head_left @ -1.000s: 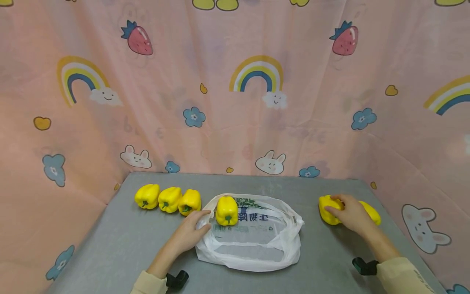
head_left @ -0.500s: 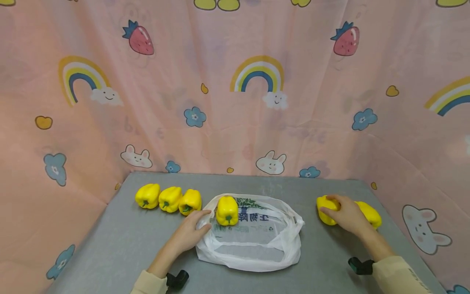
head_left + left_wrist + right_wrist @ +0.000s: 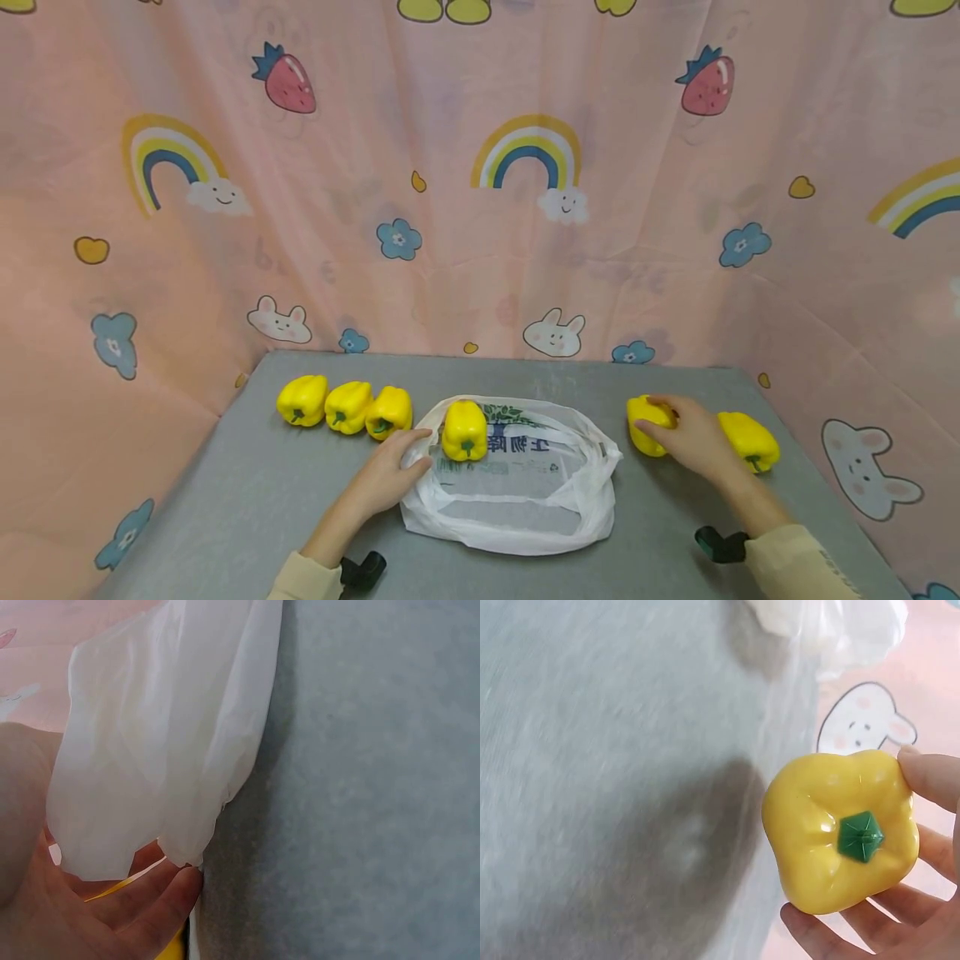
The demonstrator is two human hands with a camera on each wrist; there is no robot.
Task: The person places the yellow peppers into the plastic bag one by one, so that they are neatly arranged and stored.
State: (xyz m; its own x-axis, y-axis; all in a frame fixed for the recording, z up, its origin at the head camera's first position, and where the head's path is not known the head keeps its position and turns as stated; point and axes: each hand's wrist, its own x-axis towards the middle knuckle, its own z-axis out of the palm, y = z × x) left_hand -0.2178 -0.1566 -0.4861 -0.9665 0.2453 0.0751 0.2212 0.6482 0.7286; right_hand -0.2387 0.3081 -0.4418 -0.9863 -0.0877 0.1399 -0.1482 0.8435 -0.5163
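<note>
My right hand (image 3: 695, 440) grips a yellow bell pepper (image 3: 647, 423) between thumb and fingers, to the right of the bag. In the right wrist view that pepper shows its green stem, with a shadow on the table beside it. A white plastic bag (image 3: 517, 533) lies with its mouth spread wide in the middle. Another yellow pepper (image 3: 464, 433) rests at the left of the bag's mouth. At the bag's left edge, my left hand (image 3: 386, 471) holds the rim; in the left wrist view the white plastic (image 3: 161, 735) hangs between thumb and fingers, partly hiding them.
Three yellow peppers (image 3: 347, 407) stand in a row at the back left of the grey table (image 3: 247, 500). One more pepper (image 3: 750, 440) lies at the right, behind the right wrist. A pink patterned curtain (image 3: 450, 292) encloses the back and sides.
My right hand has moved left with the bell pepper, away from the other pepper on the right, toward the bag. The left hand and the bag have stayed in place.
</note>
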